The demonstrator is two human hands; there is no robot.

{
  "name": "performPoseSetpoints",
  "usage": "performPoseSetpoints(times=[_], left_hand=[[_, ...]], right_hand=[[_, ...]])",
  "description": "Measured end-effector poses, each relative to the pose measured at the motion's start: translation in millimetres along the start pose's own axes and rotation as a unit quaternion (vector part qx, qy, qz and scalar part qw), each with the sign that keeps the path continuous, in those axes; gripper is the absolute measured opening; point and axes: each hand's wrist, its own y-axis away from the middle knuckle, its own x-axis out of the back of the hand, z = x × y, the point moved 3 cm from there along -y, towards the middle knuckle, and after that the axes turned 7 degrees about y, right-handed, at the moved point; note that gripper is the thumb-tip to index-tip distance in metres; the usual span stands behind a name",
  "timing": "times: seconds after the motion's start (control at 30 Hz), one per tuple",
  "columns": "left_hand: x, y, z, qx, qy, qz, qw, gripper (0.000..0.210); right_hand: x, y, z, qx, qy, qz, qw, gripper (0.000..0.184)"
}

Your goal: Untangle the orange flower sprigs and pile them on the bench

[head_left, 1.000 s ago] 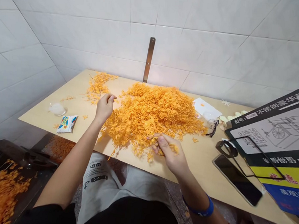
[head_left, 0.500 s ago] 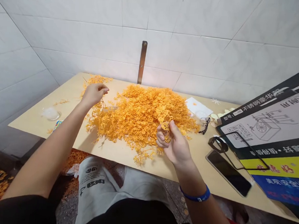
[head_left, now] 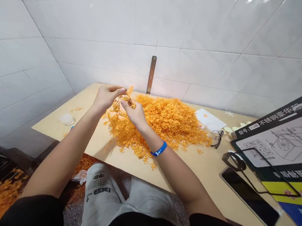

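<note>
A big heap of tangled orange plastic sprigs lies on the table, with small flower-like tips. My left hand is above the left end of the heap, thumb and fingers pinched round the thin stem of an orange sprig. Close beside it, my right hand reaches across the heap with its fingers curled round small orange plastic pieces. The fingertips of both hands nearly meet, and part of what they hold is hidden by the fingers.
On the tan table stand a clear cup at left and eyeglasses at right. A white paper, a smartphone, a black-framed object and a printed carton lie further right. More orange pieces are below, left.
My right hand has moved left and up from the heap's front to beside my left hand, bringing orange pieces with it. The camera view has shifted slightly.
</note>
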Motion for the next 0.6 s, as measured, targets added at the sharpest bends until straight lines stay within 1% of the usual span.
performPoseSetpoints(times=[0.1, 0.17, 0.2, 0.3, 0.33, 0.37, 0.4, 0.43, 0.5, 0.53, 0.6], left_hand=[[-0.2, -9, 9, 0.005, 0.063, 0.012, 0.998, 0.028], [7.1, -24, 15, -0.014, 0.072, 0.038, 0.997, 0.022], [14.8, -34, 18, -0.029, 0.068, 0.067, 0.995, 0.019], [48.1, -62, 28, -0.08, 0.022, 0.195, 0.977, 0.015], [57.4, -68, 29, -0.087, -0.007, 0.22, 0.972, 0.017], [63.1, -72, 29, -0.08, -0.044, 0.219, 0.971, 0.02], [64.4, -74, 26, -0.063, -0.085, 0.193, 0.976, 0.022], [61.2, -72, 22, -0.039, -0.126, 0.147, 0.98, 0.024], [44.9, -58, 14, -0.001, -0.179, 0.046, 0.983, 0.028], [34.1, -48, 11, 0.001, -0.18, 0.009, 0.984, 0.032], [11.4, -26, 10, -0.016, -0.124, -0.043, 0.991, 0.046]], right_hand=[[-20, -22, -15, 0.03, -0.016, -0.083, 0.996, 0.028], [-22, -30, -24, 0.063, 0.005, -0.11, 0.992, 0.026], [-20, -32, -28, 0.081, 0.023, -0.114, 0.99, 0.028], [-4, -32, -36, 0.109, 0.055, -0.112, 0.986, 0.032], [2, -31, -37, 0.107, 0.052, -0.11, 0.987, 0.032], [9, -29, -38, 0.101, 0.043, -0.107, 0.988, 0.033], [15, -28, -39, 0.091, 0.031, -0.103, 0.99, 0.035], [21, -28, -39, 0.08, 0.019, -0.099, 0.992, 0.036], [30, -29, -41, 0.059, -0.005, -0.083, 0.995, 0.037], [33, -30, -43, 0.049, -0.013, -0.072, 0.996, 0.036], [38, -35, -46, 0.025, -0.02, -0.045, 0.998, 0.033]])
